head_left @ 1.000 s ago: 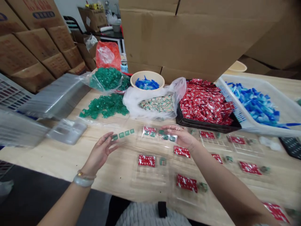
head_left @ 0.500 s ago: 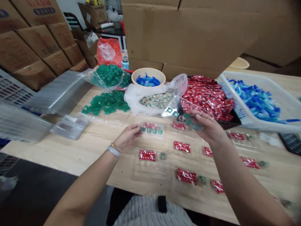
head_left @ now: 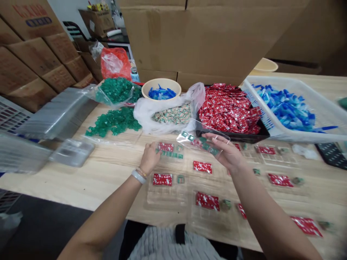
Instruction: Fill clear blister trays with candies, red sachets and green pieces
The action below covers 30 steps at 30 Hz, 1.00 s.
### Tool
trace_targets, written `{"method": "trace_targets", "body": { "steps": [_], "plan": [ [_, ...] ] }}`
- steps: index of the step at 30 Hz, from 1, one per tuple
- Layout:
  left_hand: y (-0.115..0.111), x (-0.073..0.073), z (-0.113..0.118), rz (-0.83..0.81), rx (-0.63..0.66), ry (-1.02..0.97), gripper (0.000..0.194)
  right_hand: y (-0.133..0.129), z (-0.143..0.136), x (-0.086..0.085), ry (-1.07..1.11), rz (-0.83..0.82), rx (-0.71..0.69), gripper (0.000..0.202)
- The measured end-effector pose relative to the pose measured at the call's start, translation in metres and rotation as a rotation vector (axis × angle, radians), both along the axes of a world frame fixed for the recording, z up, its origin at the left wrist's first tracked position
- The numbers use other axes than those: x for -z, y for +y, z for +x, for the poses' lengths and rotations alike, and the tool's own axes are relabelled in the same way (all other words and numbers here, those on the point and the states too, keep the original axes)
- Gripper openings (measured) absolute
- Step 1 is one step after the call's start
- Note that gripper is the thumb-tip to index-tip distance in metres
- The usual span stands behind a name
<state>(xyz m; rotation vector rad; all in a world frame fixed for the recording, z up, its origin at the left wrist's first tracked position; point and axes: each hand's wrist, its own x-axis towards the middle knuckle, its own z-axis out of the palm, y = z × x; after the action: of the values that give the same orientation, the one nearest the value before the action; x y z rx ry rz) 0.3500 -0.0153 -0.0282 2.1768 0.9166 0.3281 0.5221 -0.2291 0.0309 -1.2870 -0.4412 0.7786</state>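
My right hand (head_left: 229,151) grips a thin clear plastic tray (head_left: 199,124), tilted, with several green square pieces (head_left: 206,144) showing in or behind it. My left hand (head_left: 150,159) is closed at the left edge of another clear tray on the table; what its fingertips pinch is too small to make out. That tray carries a red patterned packet (head_left: 166,146) and a row of green squares (head_left: 172,155). Nearer me, another clear tray (head_left: 166,198) has a red packet (head_left: 162,179) and a small green-edged square packet (head_left: 180,179).
Behind the trays lie loose green pieces (head_left: 115,122), a white bag (head_left: 142,115) of small packets, a bowl (head_left: 177,90) of blue items and a black bin (head_left: 264,135) of red packets. A white basket (head_left: 330,137) stands right; clear trays (head_left: 54,115) are stacked left.
The view has shifted slightly right. My left hand has turned more knuckles-up over the tray's left edge. My right hand still holds the tilted clear tray.
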Motion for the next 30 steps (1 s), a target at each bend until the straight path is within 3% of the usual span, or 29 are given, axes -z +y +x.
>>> {"method": "trace_targets", "body": {
  "steps": [4, 6, 9, 12, 14, 16, 19, 24, 30],
  "plan": [
    [-0.013, 0.0, -0.004, 0.085, 0.031, 0.085, 0.045, 0.009, -0.006, 0.004, 0.083, 0.023, -0.044, 0.024],
    [-0.02, -0.009, -0.005, -0.046, -0.04, -0.064, 0.054, 0.014, -0.013, 0.007, 0.068, 0.011, -0.078, 0.025],
    [-0.032, -0.036, -0.008, -0.54, -0.067, -0.317, 0.053, 0.026, -0.031, 0.008, -0.162, -0.026, -0.053, 0.025],
    [-0.042, -0.063, -0.01, -1.117, 0.07, -0.418, 0.064, 0.039, -0.057, 0.002, -0.671, -0.076, -0.056, 0.025],
    [-0.045, -0.072, -0.011, -1.434, 0.111, -0.547, 0.06, 0.044, -0.076, -0.004, -1.018, -0.1, -0.184, 0.029],
    [-0.043, -0.072, -0.012, -1.615, 0.068, -0.652, 0.039, 0.045, -0.092, -0.01, -1.256, -0.091, -0.32, 0.035],
    [-0.039, -0.067, -0.016, -1.666, 0.008, -0.684, 0.019, 0.042, -0.102, -0.015, -1.339, -0.052, -0.354, 0.048],
    [-0.038, -0.065, -0.026, -1.618, 0.023, -0.679, 0.026, 0.045, -0.095, -0.013, -1.272, -0.079, -0.058, 0.039],
    [-0.038, -0.071, -0.031, -1.621, 0.025, -0.648, 0.027, 0.055, -0.088, -0.011, -1.333, -0.132, -0.122, 0.033]
  ]
}}
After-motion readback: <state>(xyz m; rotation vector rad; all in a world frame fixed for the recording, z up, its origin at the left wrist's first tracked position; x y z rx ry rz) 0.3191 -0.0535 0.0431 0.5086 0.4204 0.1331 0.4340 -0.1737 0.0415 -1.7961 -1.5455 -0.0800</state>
